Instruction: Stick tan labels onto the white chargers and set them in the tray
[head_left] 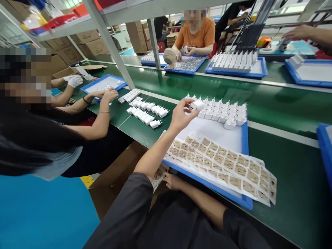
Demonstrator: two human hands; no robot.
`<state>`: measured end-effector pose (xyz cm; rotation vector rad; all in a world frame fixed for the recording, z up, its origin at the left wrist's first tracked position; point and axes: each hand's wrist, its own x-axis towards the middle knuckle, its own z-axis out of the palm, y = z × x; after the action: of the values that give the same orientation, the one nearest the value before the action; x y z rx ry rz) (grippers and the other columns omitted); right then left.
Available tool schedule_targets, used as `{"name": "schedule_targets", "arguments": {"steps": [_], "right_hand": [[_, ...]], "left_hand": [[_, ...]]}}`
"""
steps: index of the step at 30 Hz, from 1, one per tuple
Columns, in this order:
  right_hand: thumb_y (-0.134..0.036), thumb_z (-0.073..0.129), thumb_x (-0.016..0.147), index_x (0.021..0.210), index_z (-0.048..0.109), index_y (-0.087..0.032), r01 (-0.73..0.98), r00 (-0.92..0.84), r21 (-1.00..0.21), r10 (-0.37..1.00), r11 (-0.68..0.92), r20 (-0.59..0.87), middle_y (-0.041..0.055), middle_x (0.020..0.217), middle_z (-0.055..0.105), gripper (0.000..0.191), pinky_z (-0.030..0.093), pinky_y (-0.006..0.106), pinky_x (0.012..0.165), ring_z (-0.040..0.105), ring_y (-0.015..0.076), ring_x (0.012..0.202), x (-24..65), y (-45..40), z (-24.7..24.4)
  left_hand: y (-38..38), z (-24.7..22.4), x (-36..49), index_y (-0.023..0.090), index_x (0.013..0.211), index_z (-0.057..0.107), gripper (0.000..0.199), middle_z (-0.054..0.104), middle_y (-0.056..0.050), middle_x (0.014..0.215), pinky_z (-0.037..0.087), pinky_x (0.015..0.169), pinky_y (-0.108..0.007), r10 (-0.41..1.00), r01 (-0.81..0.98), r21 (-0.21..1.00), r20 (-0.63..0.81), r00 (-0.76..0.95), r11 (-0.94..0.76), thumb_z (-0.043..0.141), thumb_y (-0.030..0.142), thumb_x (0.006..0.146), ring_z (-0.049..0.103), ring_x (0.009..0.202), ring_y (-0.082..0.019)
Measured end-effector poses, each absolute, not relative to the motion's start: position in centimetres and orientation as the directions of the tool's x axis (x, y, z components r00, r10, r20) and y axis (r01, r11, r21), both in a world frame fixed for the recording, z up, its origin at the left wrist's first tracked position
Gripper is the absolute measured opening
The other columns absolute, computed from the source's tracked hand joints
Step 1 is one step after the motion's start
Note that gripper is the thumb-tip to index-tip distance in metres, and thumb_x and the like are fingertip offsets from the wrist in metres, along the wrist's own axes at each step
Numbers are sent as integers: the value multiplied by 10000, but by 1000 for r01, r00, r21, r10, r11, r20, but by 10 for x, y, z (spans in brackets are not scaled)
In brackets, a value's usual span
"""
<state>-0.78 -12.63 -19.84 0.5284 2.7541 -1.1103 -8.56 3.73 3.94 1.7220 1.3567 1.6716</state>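
My left hand [181, 116] is raised over the tray's left side, its fingers closed around a white charger plug [196, 105]; a port slot shows on its near face. Below the table edge, my right hand [172, 181] is low by my body with its fingers bent together; what they hold, if anything, I cannot make out. Rows of white charger plugs [220, 112] stand prongs-up at the back of a blue-rimmed tray [245, 138]. Sheets of tan die-cut stickers [225, 162] lie overlapping across the tray's front and stick out past its right corner.
White plugs [145, 116] lie in rows on the green table [293, 162] to the left. A co-worker's hands [110, 94] are beside another blue tray [103, 80]. A cardboard box [114, 183] stands below the table edge. A shelf post [110, 45] rises across the bench.
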Motion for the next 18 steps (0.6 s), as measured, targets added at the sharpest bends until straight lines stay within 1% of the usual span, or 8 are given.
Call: {"name": "schedule_targets", "arguments": {"steps": [3, 6, 8, 9, 10, 11, 15, 18], "right_hand": [[-62, 601, 778, 1059, 719, -220, 366, -930, -691, 275, 624, -244, 80, 1229, 678, 343, 531, 348, 923, 653, 246, 1078, 5, -124, -212], [-81, 531, 829, 1088, 715, -257, 372, -925, -723, 293, 582, -240, 66, 1184, 694, 363, 512, 354, 972, 641, 244, 1124, 7, -125, -213], [-91, 507, 842, 1096, 717, -283, 364, -927, -743, 296, 561, -231, 59, 1179, 697, 382, 503, 358, 991, 640, 248, 1136, 8, -125, -208], [-93, 507, 838, 1091, 722, -299, 361, -927, -760, 298, 541, -228, 53, 1176, 701, 390, 498, 360, 1001, 643, 253, 1137, 9, -125, -205], [-93, 509, 834, 1083, 728, -316, 359, -926, -777, 301, 517, -227, 47, 1175, 704, 400, 494, 361, 1010, 646, 257, 1136, 12, -124, -200], [-95, 512, 831, 1070, 734, -334, 358, -924, -794, 307, 491, -227, 41, 1174, 707, 405, 491, 360, 1016, 649, 260, 1135, 15, -123, -196], [-128, 494, 852, 1082, 723, -390, 346, -913, -822, 364, 453, -184, 23, 1200, 705, 417, 501, 349, 1021, 656, 243, 1140, 36, -118, -182], [-150, 476, 861, 1135, 680, -436, 384, -876, -793, 458, 473, -151, 5, 1179, 721, 446, 552, 407, 966, 680, 245, 1103, 64, -118, -176]], "left_hand": [[24, 56, -130, 218, 1081, 525, 349, 633, -60, 1084, 578, 814, -281, 812, 384, 809, 545, -208, -445, 713, 281, 793, 633, 952, -142], [-3, 40, -190, 204, 1108, 510, 402, 611, -74, 1152, 575, 824, -292, 763, 478, 800, 550, -340, -363, 696, 244, 754, 644, 1015, -175], [-26, 15, -233, 205, 1181, 502, 499, 609, -76, 1180, 565, 857, -294, 717, 523, 833, 476, -510, -181, 691, 216, 719, 650, 1048, -190], [-37, 0, -253, 200, 1184, 509, 510, 618, -75, 1174, 561, 868, -291, 685, 535, 844, 410, -602, -35, 693, 209, 707, 656, 1033, -187], [-47, -14, -273, 197, 1161, 524, 478, 630, -70, 1164, 559, 873, -287, 639, 535, 836, 349, -685, 117, 683, 216, 710, 661, 1022, -182], [-55, -26, -290, 177, 1134, 539, 443, 641, -85, 1146, 556, 883, -308, 606, 526, 830, 325, -726, 186, 668, 205, 712, 664, 1014, -194], [-66, -54, -336, 165, 1006, 576, 344, 670, -71, 1063, 518, 961, -356, 568, 529, 786, 288, -771, 319, 682, 201, 680, 657, 1005, -212], [-60, -59, -347, 166, 980, 561, 334, 667, -51, 998, 503, 966, -373, 568, 542, 741, 265, -779, 396, 686, 241, 680, 644, 1003, -220]]}}
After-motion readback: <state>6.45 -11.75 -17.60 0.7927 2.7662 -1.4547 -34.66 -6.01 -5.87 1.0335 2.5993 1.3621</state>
